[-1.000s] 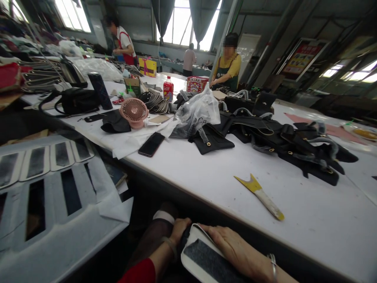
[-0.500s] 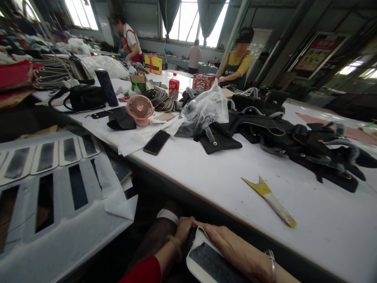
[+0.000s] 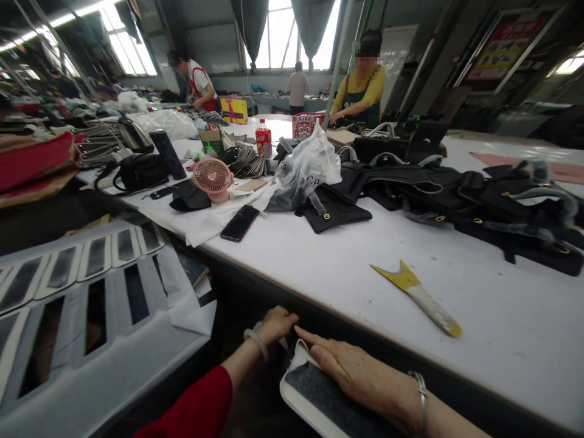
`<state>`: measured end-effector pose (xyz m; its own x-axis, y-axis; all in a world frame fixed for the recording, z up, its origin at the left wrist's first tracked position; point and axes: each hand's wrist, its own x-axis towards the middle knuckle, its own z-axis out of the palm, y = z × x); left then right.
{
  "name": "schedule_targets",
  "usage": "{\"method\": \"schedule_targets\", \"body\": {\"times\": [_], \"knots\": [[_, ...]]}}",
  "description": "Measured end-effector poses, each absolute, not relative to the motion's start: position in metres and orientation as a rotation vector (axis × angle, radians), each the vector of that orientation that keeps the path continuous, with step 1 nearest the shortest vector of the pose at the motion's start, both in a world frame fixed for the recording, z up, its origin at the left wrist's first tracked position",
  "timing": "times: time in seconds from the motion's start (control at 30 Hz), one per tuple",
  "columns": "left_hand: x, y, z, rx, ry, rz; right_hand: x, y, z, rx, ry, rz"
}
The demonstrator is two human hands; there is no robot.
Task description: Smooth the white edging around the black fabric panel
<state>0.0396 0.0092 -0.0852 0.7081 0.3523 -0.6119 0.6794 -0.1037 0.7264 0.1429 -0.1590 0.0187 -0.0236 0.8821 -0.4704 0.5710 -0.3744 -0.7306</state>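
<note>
A panel (image 3: 314, 386) with a dark middle and a cream border tilts at the lower centre, below the table's front edge. My right hand (image 3: 340, 362) lies along its upper side with the fingers stretched out, the index finger pointing towards my left hand. My left hand (image 3: 276, 322) is just past the panel's far end, its fingers curled closed. Whatever they may hold is hidden. A small gap separates the fingertips of both hands. On the white table (image 3: 310, 274), to the right, lies a yellow notched tool (image 3: 415, 295) with a wrapped handle.
At left, several similar panels (image 3: 95, 252) lie on a grey sheet (image 3: 150, 347) with dark slots. The table carries a phone (image 3: 239, 222), a pink fan (image 3: 212, 179), a plastic bag (image 3: 310, 167) and black bag pieces (image 3: 410, 185). A co-worker in yellow (image 3: 365, 88) stands across the table.
My left hand has drawn slightly up and away from my right fingertips, which it was touching. The right hand stays along the panel. The camera view has shifted a little.
</note>
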Motion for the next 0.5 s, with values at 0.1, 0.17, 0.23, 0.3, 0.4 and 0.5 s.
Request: {"method": "schedule_targets", "body": {"times": [0.1, 0.17, 0.23, 0.3, 0.4, 0.5], "knots": [[0.041, 0.023, -0.046, 1.742, 0.718, -0.298, 0.147, -0.170, 0.020, -1.931, -1.484, 1.387], [0.042, 0.021, -0.018, 1.749, 0.586, -0.354, 0.150, -0.178, 0.019, -1.907, -1.468, 1.394], [0.043, 0.015, 0.005, 1.787, 0.458, -0.447, 0.153, -0.188, 0.017, -1.884, -1.450, 1.389], [0.045, 0.009, 0.019, 1.857, 0.365, -0.518, 0.157, -0.198, 0.016, -1.874, -1.421, 1.388], [0.047, 0.006, 0.023, 1.947, 0.303, -0.589, 0.161, -0.212, 0.018, -1.880, -1.368, 1.414], [0.050, 0.008, 0.020, 1.967, 0.292, -0.676, 0.165, -0.225, 0.024, -1.890, -1.329, 1.447]]}}
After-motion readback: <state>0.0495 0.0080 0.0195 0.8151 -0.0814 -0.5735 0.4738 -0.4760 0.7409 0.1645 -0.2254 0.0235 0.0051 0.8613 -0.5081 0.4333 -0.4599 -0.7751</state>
